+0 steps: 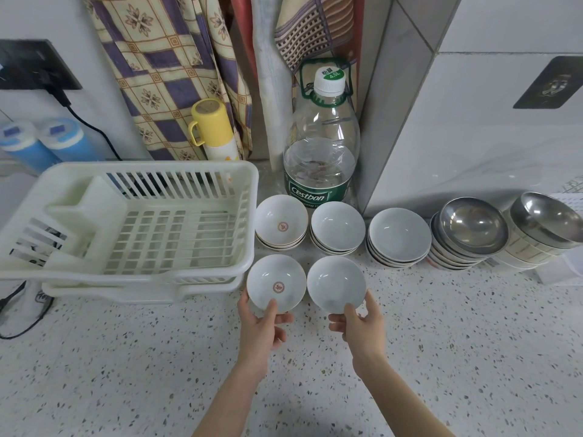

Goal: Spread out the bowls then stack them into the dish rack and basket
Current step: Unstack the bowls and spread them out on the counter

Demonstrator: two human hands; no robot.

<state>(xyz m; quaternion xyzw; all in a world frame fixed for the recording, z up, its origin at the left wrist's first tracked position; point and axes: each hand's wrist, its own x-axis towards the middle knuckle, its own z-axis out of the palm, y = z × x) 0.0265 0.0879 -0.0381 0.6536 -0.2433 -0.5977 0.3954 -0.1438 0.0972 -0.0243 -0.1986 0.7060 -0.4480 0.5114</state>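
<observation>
My left hand [263, 323] grips the near rim of a white bowl with a red emblem [277, 283], thumb inside, fingers under. My right hand [362, 323] grips a plain white bowl [336, 283] the same way. The two bowls sit side by side, just right of the empty white dish rack [126, 222]. Behind them: three stacks of white bowls [337, 228], then two stacks of steel bowls [473, 227], all on the speckled counter [126, 373].
</observation>
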